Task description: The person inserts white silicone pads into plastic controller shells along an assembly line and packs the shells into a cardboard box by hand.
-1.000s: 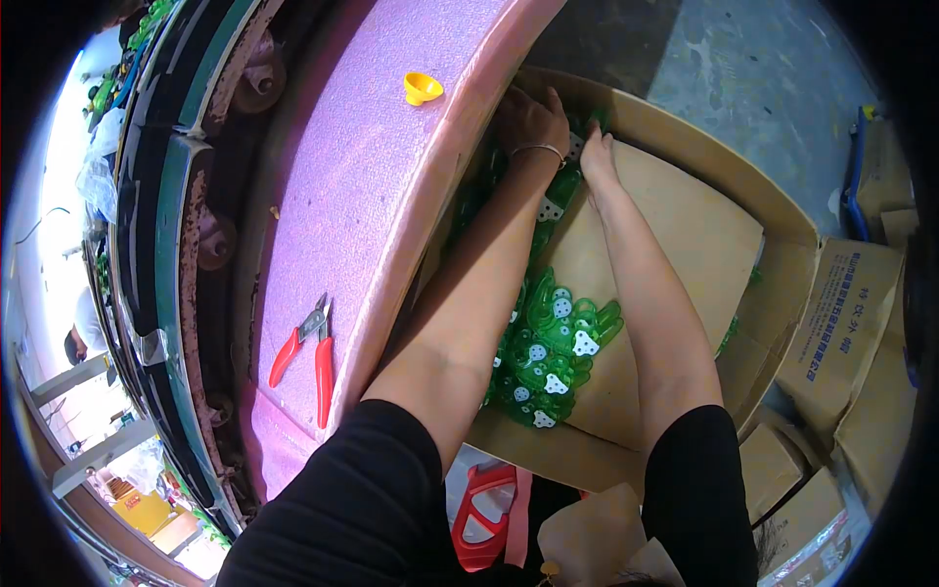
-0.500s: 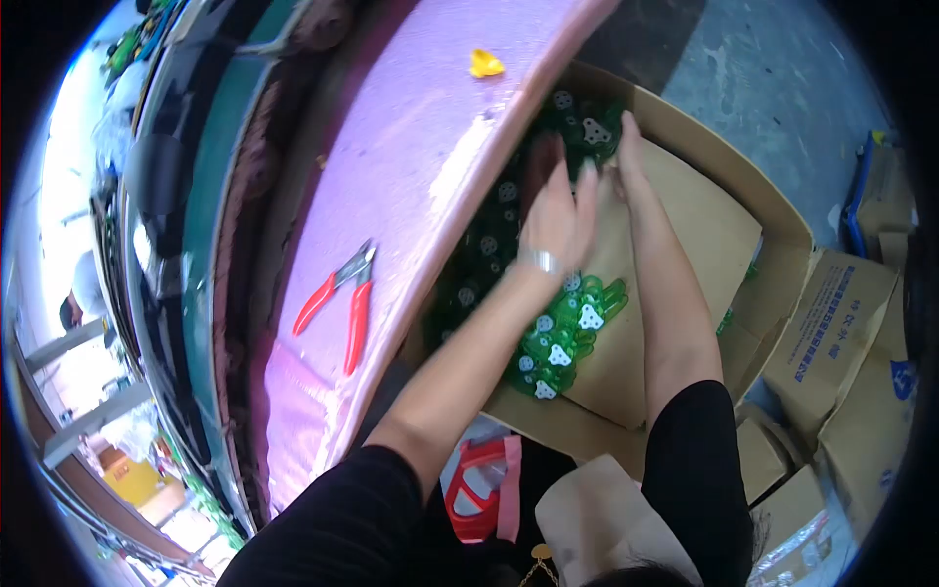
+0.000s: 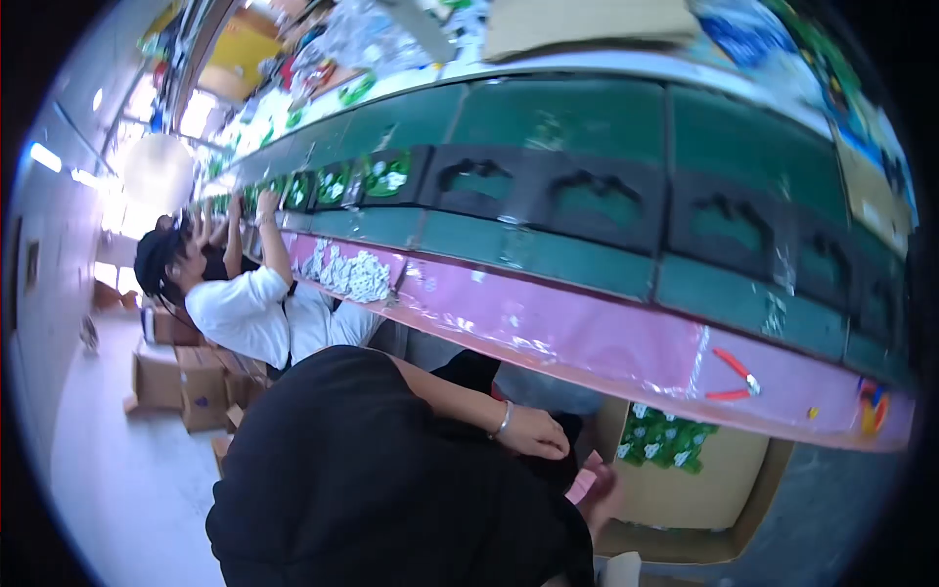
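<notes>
My left hand (image 3: pixel 535 432), with a silvery bracelet at the wrist, hangs over my lap with its fingers loosely curled; nothing shows in it. My right hand (image 3: pixel 601 492) is smeared by motion beside a pink strip (image 3: pixel 584 479); whether it touches the strip is unclear. To the right, a cardboard box (image 3: pixel 777 494) stands open below the bench edge. Inside, green plastic pieces with white parts (image 3: pixel 665 438) lie in rows on a cardboard sheet (image 3: pixel 675 497). Red-handled cutting pliers (image 3: pixel 736 377) rest on the pink bench ledge (image 3: pixel 567 323) above the box.
A green conveyor (image 3: pixel 558 108) carries dark foam holders (image 3: pixel 597 205), some with green pieces. White parts (image 3: pixel 347 274) are heaped on the ledge farther left. A co-worker in a white top (image 3: pixel 240 313) reaches over the conveyor. Cardboard boxes (image 3: pixel 186 382) stand behind that person.
My view has swung left and up toward the conveyor and co-worker. Both hands have come out of the box to my lap. The green pieces stay in the box.
</notes>
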`<state>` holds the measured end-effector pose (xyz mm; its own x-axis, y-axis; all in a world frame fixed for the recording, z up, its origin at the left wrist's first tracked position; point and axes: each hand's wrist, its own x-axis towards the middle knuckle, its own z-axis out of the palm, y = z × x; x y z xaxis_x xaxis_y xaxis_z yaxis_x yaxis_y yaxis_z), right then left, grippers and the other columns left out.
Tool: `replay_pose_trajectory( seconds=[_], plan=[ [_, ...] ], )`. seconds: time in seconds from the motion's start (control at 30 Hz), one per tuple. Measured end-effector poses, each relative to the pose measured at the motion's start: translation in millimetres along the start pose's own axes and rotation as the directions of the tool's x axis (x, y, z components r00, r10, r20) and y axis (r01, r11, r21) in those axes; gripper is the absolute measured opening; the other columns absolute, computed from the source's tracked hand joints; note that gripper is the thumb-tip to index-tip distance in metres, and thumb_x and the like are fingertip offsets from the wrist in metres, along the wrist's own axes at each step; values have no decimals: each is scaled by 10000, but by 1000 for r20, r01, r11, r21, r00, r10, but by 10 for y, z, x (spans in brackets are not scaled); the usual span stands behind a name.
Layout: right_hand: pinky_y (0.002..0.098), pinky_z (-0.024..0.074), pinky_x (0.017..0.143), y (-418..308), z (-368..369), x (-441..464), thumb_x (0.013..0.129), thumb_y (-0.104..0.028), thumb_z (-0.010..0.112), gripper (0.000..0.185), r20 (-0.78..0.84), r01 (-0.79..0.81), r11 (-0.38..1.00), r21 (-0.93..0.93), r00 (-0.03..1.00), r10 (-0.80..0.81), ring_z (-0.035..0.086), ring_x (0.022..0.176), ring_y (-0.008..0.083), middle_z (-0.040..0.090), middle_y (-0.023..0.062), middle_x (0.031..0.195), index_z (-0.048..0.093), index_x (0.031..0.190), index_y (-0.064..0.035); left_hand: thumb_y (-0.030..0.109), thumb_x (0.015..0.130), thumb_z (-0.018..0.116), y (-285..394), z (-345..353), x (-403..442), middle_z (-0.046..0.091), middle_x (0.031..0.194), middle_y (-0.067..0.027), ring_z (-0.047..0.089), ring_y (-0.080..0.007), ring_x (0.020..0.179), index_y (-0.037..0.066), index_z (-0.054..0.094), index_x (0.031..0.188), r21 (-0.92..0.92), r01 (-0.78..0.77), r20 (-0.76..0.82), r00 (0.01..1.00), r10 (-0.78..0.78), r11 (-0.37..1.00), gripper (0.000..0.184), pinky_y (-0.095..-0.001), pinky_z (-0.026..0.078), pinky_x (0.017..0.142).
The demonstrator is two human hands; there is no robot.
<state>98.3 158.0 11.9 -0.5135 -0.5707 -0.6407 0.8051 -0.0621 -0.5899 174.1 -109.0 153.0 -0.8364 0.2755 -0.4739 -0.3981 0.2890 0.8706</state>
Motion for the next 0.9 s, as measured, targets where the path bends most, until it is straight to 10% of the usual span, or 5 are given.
replay_pose_trajectory(
  seconds=[0.07,0.1,0.13,0.57,0.9],
  plan=[
    [308,434,835,-160,1000,-26,911,-208,410,272,115,23,891,-454,993,33,547,932,180,568,95,984,520,1064,-12,252,898,455,-85,-200,-475,578,983,-174,564,-315,928,10,562,1049,7,-24,-143,989,25,1000,305,-370,437,830],
    [302,424,850,-318,1430,-19,904,-136,425,253,490,517,302,-801,856,-166,543,953,185,557,105,1003,504,1105,-2,246,896,458,-123,-319,-722,583,971,-171,568,-313,918,18,565,1047,1,-13,-192,981,13,1000,294,-371,440,823],
    [293,414,853,-257,1776,66,883,-99,468,244,279,81,846,-528,957,82,534,961,180,551,101,1007,508,1096,14,241,893,462,-176,-440,-980,587,958,-168,571,-312,908,27,568,1045,-9,0,-240,971,-2,1000,283,-371,442,815],
    [218,448,510,289,6038,1827,835,-211,603,303,536,569,444,-692,817,-213,544,619,83,604,46,782,592,1047,4,202,842,517,-1749,-2462,-3484,506,990,-201,535,-378,883,23,539,1016,-168,246,-985,-82,-152,955,251,-427,450,763],
    [198,449,495,350,6426,1861,807,-211,639,278,474,491,329,-807,870,-136,537,592,68,603,30,730,625,966,16,270,818,547,-1932,-3089,-3546,557,873,-132,568,-332,801,73,583,818,-289,273,-957,-118,-266,918,200,-430,462,682]
  ],
)
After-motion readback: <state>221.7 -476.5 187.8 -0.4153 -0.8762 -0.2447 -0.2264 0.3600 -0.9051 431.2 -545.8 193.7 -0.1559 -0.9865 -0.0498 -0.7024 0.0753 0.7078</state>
